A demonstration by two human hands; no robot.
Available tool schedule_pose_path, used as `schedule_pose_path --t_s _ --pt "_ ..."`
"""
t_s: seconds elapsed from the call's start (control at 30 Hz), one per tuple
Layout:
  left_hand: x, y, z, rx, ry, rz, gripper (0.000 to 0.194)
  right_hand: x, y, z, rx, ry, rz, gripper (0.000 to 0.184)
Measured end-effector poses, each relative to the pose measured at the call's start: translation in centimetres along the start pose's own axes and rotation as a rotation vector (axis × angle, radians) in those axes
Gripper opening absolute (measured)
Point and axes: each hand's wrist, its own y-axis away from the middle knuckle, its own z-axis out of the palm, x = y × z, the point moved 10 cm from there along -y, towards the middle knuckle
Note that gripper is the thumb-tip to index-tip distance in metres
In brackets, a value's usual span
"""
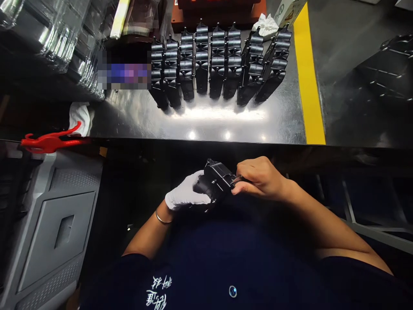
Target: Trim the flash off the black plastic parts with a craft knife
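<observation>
A black moulded plastic part [218,177] with small metal pins along its side is held in front of my body, below the table edge. My left hand [187,191], in a white glove, wraps round its left side, with the fingers partly hidden. Bare and closed, my right hand [260,177] is at the part's right end. Its thumb and forefinger pinch a thin metal blade-like tool [238,179], whose tip meets the edge of the part. The tool's far end is hidden inside the hand.
Similar black parts [201,60] stand in a row on the metal table [193,125]. Plastic-wrapped stacks [48,34] rise at the left, above a red-handled tool [48,141] and a grey crate [58,232]. Yellow tape [308,77] runs along the table at right, near crumpled tissue [265,26].
</observation>
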Motion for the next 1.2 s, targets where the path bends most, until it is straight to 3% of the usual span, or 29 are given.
schedule_pose_path --t_s 0.1,0.2,0.3,0.37,0.43,0.53,0.57,0.6,0.67,0.73,0.77,0.83,0.97,1.07,1.2 --pt "0.9 0.1 -0.6 0.010 -0.119 0.027 0.068 0.5 0.4 0.1 -0.032 -0.282 0.013 0.059" --pt "2.9 0.2 -0.6 -0.019 -0.290 0.097 0.073 2.7 1.0 -0.4 0.076 -0.404 0.230 0.054" --pt "4.1 0.4 0.2 -0.101 -0.485 0.153 0.075 4.2 1.7 2.3 -0.062 -0.437 0.453 0.041" --pt "4.6 0.5 0.2 -0.043 -0.623 0.220 0.073 4.7 2.1 3.6 -0.092 -0.442 0.527 0.033" --pt "5.6 1.0 -1.4 0.223 -0.719 0.353 0.071 5.7 2.9 2.8 0.055 -0.395 0.592 0.030" --pt "5.8 4.5 -5.5 0.879 -0.586 0.496 0.079 7.6 5.1 0.8 0.380 -0.376 0.714 0.034" --pt "4.8 5.3 -6.5 1.003 -0.441 0.475 0.084 8.0 5.9 0.3 0.477 -0.399 0.741 0.037" --pt "3.4 5.4 -7.0 1.032 -0.267 0.428 0.086 8.2 6.4 0.1 0.555 -0.428 0.755 0.040" --pt "0.8 3.2 -5.8 0.827 0.099 0.303 0.083 8.2 6.4 0.7 0.606 -0.481 0.742 0.043" --pt "-0.6 1.1 -2.9 0.559 0.425 0.182 0.067 7.6 5.3 2.3 0.524 -0.501 0.704 0.044" --pt "-0.9 0.7 -1.7 0.491 0.573 0.129 0.056 7.3 4.6 3.3 0.468 -0.506 0.684 0.044" --pt "-1.7 0.6 -0.5 0.512 0.837 0.023 0.036 7.0 3.8 4.9 0.424 -0.526 0.666 0.045" --pt "-3.1 1.6 0.5 0.666 1.163 -0.167 0.021 8.1 5.4 5.5 0.630 -0.606 0.741 0.045" --pt "-3.2 1.7 1.1 0.632 1.228 -0.226 0.022 8.0 5.8 5.6 0.634 -0.602 0.697 0.037" --pt "-3.3 1.5 1.5 0.580 1.233 -0.241 0.026 6.3 5.4 3.7 0.679 -0.385 0.553 0.032"
